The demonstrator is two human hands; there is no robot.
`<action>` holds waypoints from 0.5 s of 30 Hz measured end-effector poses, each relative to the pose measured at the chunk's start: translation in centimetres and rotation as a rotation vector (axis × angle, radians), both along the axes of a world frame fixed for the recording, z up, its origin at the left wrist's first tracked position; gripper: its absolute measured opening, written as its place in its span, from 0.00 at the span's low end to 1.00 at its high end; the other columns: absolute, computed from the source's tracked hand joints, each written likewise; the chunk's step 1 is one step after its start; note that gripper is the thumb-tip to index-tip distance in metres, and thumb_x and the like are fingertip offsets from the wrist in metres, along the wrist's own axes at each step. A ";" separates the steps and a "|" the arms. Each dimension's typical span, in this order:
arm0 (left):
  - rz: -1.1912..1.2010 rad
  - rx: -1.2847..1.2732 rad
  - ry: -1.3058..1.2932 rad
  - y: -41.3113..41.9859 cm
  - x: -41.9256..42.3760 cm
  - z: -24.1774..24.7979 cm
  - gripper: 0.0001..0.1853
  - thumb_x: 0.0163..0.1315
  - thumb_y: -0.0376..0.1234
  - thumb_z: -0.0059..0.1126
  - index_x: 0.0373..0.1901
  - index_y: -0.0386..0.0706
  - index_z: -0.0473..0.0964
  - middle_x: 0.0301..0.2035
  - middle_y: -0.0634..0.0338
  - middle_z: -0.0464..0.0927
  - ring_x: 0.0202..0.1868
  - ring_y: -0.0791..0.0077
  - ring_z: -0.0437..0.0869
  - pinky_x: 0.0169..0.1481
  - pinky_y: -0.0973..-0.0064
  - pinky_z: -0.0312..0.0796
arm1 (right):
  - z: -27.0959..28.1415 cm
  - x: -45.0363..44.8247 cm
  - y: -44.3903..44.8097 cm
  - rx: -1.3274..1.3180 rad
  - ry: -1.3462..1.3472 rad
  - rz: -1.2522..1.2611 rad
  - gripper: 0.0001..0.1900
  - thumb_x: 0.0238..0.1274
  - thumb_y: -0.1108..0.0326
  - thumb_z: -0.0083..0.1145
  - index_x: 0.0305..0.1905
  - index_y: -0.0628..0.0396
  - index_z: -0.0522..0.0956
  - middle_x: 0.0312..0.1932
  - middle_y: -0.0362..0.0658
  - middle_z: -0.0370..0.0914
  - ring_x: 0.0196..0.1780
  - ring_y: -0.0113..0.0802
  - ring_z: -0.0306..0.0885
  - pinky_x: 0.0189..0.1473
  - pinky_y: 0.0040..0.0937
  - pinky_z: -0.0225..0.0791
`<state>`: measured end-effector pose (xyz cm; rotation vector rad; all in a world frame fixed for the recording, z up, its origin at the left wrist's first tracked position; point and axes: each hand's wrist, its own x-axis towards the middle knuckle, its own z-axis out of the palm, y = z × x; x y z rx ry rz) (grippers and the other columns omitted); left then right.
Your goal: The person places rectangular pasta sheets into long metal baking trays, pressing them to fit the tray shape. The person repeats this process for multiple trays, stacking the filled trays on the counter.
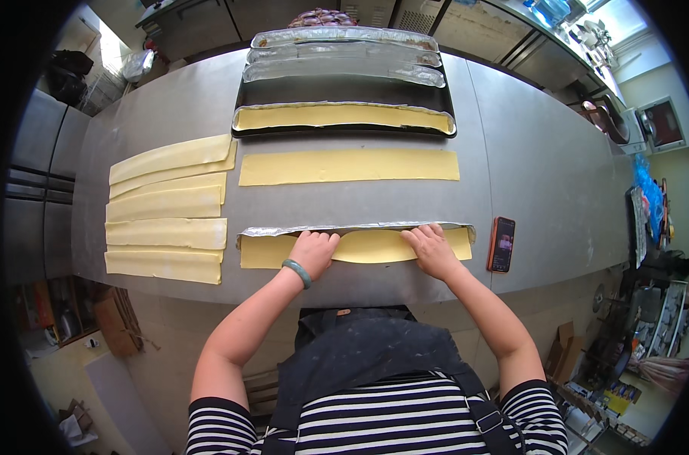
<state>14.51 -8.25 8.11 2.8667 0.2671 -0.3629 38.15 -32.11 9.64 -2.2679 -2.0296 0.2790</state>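
Note:
Before me lies a long foil tray (276, 230), its far rim showing above a strip of yellow dough (373, 247) laid over its near side. My left hand (315, 253), with a green bangle at the wrist, grips the strip left of its middle. Toward the right end, my right hand (431, 250) holds the same strip, thumb and fingers at its far edge. Between the hands the dough bows upward slightly. Most of the tray's inside is hidden under dough and fingers. Beyond it, a second dough strip (350, 167) lies flat on the steel table (355, 203).
Several overlapping dough sheets (165, 233) lie at the left. At the back, a black baking pan (344, 91) holds a dough-lined foil tray (344, 117) and several other foil trays (344, 71). A phone (500, 244) in an orange case rests right of my right hand.

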 end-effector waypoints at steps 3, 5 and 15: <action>0.071 -0.052 0.010 0.3 0.2 -0.7 0.26 0.53 0.43 0.73 0.51 0.44 0.74 0.40 0.54 0.84 0.48 0.57 0.85 0.58 0.62 0.70 | 0.4 0.8 0.5 -0.106 0.229 -0.075 0.31 0.50 0.67 0.67 0.63 0.51 0.72 0.51 0.44 0.80 0.60 0.45 0.75 0.72 0.41 0.57; 0.159 -0.183 0.014 0.7 0.6 -0.1 0.30 0.53 0.47 0.73 0.53 0.44 0.74 0.42 0.52 0.84 0.49 0.55 0.85 0.60 0.59 0.70 | 1.5 1.2 0.8 -0.173 0.347 -0.127 0.33 0.48 0.62 0.71 0.63 0.51 0.72 0.51 0.46 0.80 0.60 0.47 0.76 0.73 0.43 0.56; 0.166 -0.594 0.336 1.8 0.2 0.3 0.43 0.52 0.66 0.71 0.58 0.42 0.78 0.55 0.50 0.85 0.61 0.53 0.83 0.67 0.52 0.69 | 0.3 2.6 0.5 -0.391 0.543 -0.128 0.36 0.50 0.49 0.73 0.64 0.53 0.78 0.60 0.49 0.81 0.67 0.47 0.75 0.72 0.46 0.59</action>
